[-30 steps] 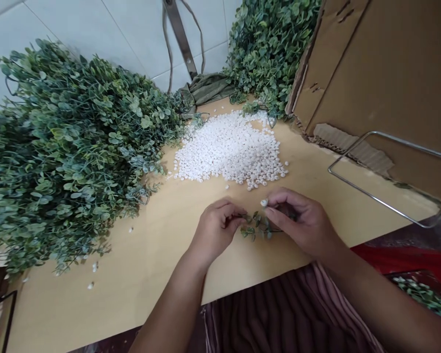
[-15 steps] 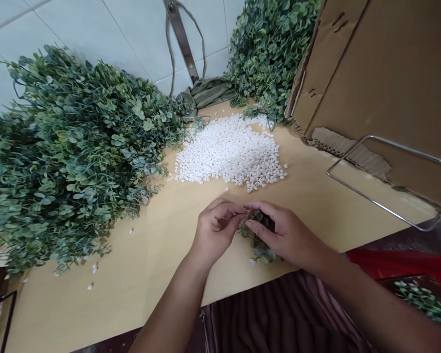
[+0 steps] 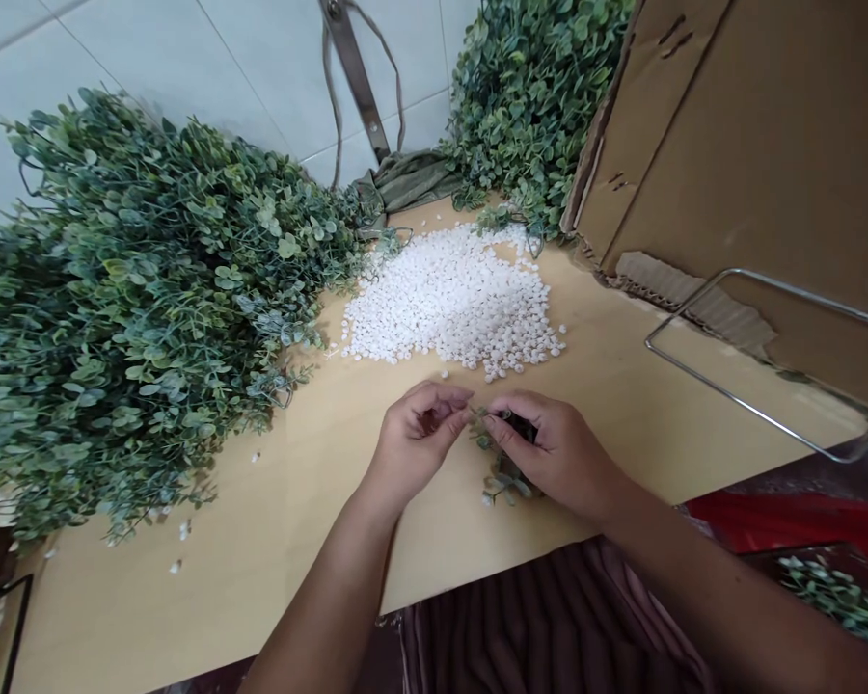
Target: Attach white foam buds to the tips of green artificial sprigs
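Note:
My right hand point(image 3: 560, 448) is closed round a small sprig of artificial leaves point(image 3: 506, 477), thumb and forefinger pinching its stem. The sprig hangs down to the left below the fingers, with a white bit near its lower end; part of it is hidden by the palm. Just left of it, my left hand point(image 3: 420, 434) is curled, its thumb and forefinger drawn together beside the sprig's tip. Whatever is between those fingertips is too small to make out. Beyond both hands lies a heap of small white beads point(image 3: 452, 299) on the tabletop point(image 3: 318, 501).
A large mass of artificial greenery point(image 3: 159, 308) covers the left side. Another bunch point(image 3: 539, 106) stands at the back, beside a cardboard box point(image 3: 773, 173). A bent metal wire frame point(image 3: 738, 393) juts over the right edge. Leafy sprigs point(image 3: 839, 598) lie lower right.
My hands have drawn slightly apart, the left shifting a little leftward. More of the sprig shows below the right hand.

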`<move>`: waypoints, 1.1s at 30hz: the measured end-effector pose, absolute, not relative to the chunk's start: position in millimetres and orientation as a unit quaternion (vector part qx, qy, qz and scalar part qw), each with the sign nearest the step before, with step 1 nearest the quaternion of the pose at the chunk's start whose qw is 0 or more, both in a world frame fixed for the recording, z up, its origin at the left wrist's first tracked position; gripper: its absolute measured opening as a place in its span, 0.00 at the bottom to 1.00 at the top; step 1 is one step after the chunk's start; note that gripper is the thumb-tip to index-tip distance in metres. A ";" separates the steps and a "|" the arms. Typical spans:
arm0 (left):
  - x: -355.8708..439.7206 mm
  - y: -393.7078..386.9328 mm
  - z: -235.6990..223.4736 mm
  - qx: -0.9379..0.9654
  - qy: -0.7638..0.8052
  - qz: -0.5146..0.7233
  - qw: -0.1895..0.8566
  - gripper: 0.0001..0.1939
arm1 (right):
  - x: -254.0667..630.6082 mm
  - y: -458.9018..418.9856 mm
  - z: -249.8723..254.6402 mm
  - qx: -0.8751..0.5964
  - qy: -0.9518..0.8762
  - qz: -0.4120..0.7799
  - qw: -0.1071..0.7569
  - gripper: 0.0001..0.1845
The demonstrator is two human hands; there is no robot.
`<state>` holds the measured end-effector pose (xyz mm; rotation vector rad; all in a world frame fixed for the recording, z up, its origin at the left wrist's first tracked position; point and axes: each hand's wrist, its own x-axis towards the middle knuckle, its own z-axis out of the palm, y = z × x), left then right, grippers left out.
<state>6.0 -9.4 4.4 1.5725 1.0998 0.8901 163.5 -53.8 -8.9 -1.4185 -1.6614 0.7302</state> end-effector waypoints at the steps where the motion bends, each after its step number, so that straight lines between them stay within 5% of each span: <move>1: 4.2 -5.1 2.8 0.646 0.466 0.364 0.482 0.06 | 164.2 -53.7 -9.9 -0.564 -0.652 0.299 0.409 0.08; 7: 0.8 24.7 -7.2 0.755 0.517 0.304 0.267 0.10 | 164.3 -53.2 -14.2 -0.590 -0.610 0.310 0.428 0.07; 11: 8.3 30.8 -4.8 0.782 0.517 0.267 0.225 0.10 | 163.3 -53.0 -13.4 -0.591 -0.607 0.304 0.435 0.07; 16: 9.8 17.8 0.0 0.595 0.552 0.363 0.458 0.04 | 163.6 -52.9 -11.6 -0.583 -0.585 0.351 0.441 0.07; 20: 13.5 -4.2 5.6 0.428 0.513 0.393 0.632 0.11 | 164.0 -53.5 -9.0 -0.560 -0.574 0.370 0.469 0.07; 33: 27.0 -17.2 3.1 0.408 0.484 0.385 0.671 0.15 | 160.8 -55.7 -4.8 -0.516 -0.521 0.440 0.518 0.07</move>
